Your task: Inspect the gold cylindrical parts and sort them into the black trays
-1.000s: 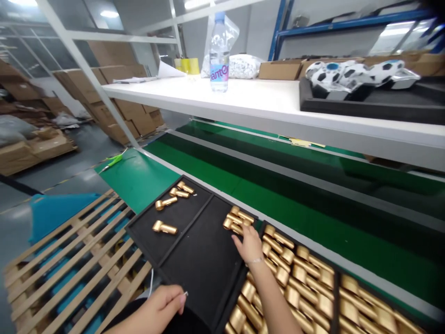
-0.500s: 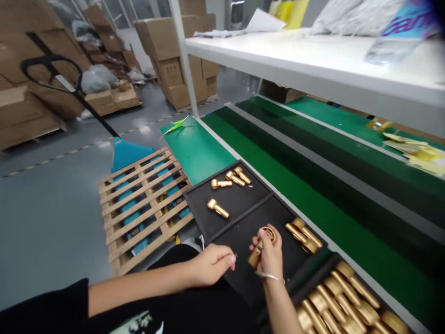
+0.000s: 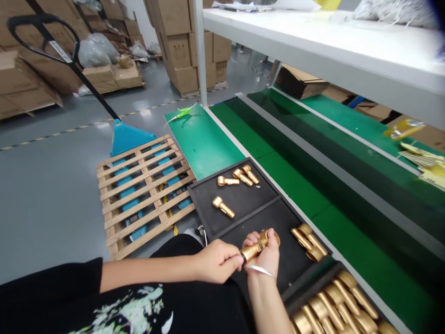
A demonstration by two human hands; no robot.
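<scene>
My right hand [image 3: 264, 259] is wrapped round a gold-coloured housing [image 3: 253, 250] with a round ring head and a tubular handle. The handle points left toward my left hand [image 3: 224, 263]. That hand is closed in a pinch at the handle's end; whatever sits between its fingertips is too small to make out. Below and beyond the hands lies a black divided tray [image 3: 239, 215]. Its far section holds a lone gold housing [image 3: 223, 207] and a small group of similar housings [image 3: 242, 177]. Another few gold housings [image 3: 308, 242] rest at the right edge of the near section.
Many gold housings [image 3: 333, 301] fill a black tray at lower right. A green conveyor belt [image 3: 288, 176] runs beyond the trays, under a white shelf [image 3: 313, 41]. A green air gun [image 3: 183, 112] lies on the green tabletop. At left stands a wooden pallet [image 3: 146, 185] on a blue pallet jack [image 3: 130, 138].
My hands have come together: the housing's handle has swung toward my left hand, whose pinched fingers now meet its end. The camera view has shifted slightly.
</scene>
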